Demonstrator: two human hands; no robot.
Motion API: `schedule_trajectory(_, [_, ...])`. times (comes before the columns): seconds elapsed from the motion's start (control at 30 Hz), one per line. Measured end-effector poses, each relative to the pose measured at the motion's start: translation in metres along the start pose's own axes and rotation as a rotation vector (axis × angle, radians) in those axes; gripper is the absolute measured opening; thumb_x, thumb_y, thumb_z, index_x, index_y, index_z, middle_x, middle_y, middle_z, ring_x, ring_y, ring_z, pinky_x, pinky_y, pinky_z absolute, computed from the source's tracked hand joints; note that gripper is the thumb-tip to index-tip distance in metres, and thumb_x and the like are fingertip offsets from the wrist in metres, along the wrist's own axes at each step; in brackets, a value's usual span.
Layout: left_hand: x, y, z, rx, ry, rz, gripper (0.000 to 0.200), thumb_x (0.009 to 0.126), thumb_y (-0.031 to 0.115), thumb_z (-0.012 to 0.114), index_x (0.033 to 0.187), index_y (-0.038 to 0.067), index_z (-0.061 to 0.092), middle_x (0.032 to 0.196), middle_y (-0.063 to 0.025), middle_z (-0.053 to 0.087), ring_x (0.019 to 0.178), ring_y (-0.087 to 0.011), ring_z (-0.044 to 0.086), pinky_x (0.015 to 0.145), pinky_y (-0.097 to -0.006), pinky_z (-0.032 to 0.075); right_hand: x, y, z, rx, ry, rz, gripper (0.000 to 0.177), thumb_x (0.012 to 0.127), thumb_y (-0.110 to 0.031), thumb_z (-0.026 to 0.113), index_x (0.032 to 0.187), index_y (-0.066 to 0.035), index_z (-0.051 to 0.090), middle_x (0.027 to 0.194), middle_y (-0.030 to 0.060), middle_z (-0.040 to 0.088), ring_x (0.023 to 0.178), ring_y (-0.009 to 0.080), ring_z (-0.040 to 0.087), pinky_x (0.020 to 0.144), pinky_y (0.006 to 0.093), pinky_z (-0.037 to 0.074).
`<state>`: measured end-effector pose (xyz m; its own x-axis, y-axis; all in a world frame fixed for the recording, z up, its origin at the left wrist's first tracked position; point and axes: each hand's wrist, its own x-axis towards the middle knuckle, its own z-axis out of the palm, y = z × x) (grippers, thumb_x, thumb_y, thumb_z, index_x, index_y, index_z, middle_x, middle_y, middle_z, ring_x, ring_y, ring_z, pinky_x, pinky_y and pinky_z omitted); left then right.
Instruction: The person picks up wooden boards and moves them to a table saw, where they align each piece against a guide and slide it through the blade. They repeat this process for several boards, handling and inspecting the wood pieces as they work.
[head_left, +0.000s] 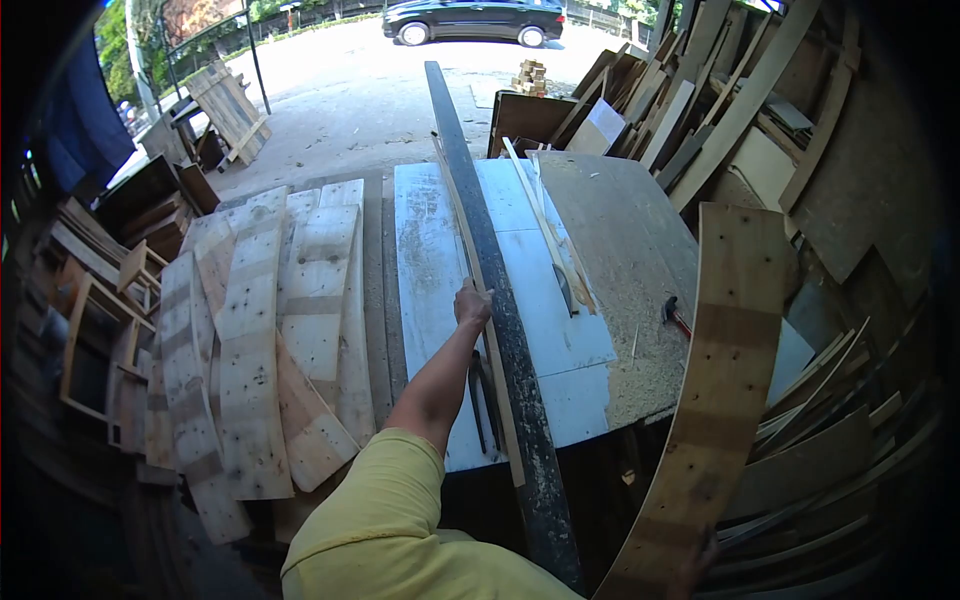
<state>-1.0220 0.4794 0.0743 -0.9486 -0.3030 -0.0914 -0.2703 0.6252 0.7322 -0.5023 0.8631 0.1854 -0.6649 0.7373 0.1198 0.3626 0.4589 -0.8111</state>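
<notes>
My L hand (473, 303) was closed on a long, thin tan wooden strip (504, 420) along a scuffed black beam (456, 140) over the white tabletop (575, 345). Shadowed R hand (708, 548), grip unclear, met a wide brn wooden plank (722, 380), dark-banded w/ nail holes, R of table.

Site: woodworking workshop, open-fronted onto sunlit paving (330, 110). Evidence: boards (250, 340) stacked at left; scrap wood (685, 110) leaning in a heap at right; bench (625, 205) strewn with sawdust (640, 385), hammer (676, 315) on it; wooden frames (68, 345) far left. Car (475, 20) outside.
</notes>
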Motion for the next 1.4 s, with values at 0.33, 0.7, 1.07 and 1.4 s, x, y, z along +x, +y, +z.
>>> schedule_trajectory(0.33, [-0.22, 0.001, 0.078, -0.521, 0.026, 0.064, 0.029, 0.095, 0.028, 0.054, 0.107, 0.002, 0.052, 0.096, -0.0244, 0.066, 0.092, -0.0451, 0.063, 0.08, -0.0496, 0.048, -0.023, 0.052, -0.029, 0.065, -0.244, -0.019, 0.043, 0.096, -0.037, 0.059, 0.076, 0.0, 0.054, 0.067, -0.002, 0.05, 0.067, 0.0078, 0.039, 0.058, 0.0298, 0.039])
schedule_trajectory(0.7, [-0.425, -0.028, 0.053, -0.109, -1.009, -0.232, 0.051, 0.09, 0.035, 0.05, 0.096, -0.013, 0.064, 0.089, -0.0268, 0.068, 0.088, -0.0361, 0.07, 0.081, -0.0443, 0.053, -0.008, 0.121, 0.008, -0.193, -0.498, 0.045, 0.053, 0.093, -0.042, 0.061, 0.069, 0.005, 0.052, 0.059, 0.0129, 0.047, 0.064, 0.0133, 0.039, 0.055, 0.0376, 0.037])
schedule_trajectory(1.07, [-0.417, -0.016, 0.048, -0.014, -1.449, -0.196, 0.05, 0.09, 0.042, 0.061, 0.098, -0.007, 0.064, 0.08, -0.0164, 0.069, 0.069, -0.0289, 0.07, 0.061, -0.0373, 0.06, -0.002, 0.122, 0.089, -0.37, -0.652, 0.035, 0.064, 0.096, -0.055, 0.043, 0.094, 0.005, 0.066, 0.092, 0.032, 0.062, 0.097, 0.0499, 0.058, 0.078, 0.0501, 0.046])
schedule_trajectory(1.4, [-0.132, 0.011, 0.03, 0.434, -0.225, 0.756, 0.064, 0.094, 0.047, 0.047, 0.145, 0.008, 0.038, 0.155, -0.0127, 0.029, 0.144, -0.0345, 0.022, 0.112, -0.0559, 0.022, 0.003, 0.11, 0.104, -0.41, -0.661, 0.048, 0.063, 0.096, -0.055, 0.041, 0.094, 0.003, 0.066, 0.092, 0.031, 0.063, 0.095, 0.049, 0.059, 0.079, 0.0509, 0.046])
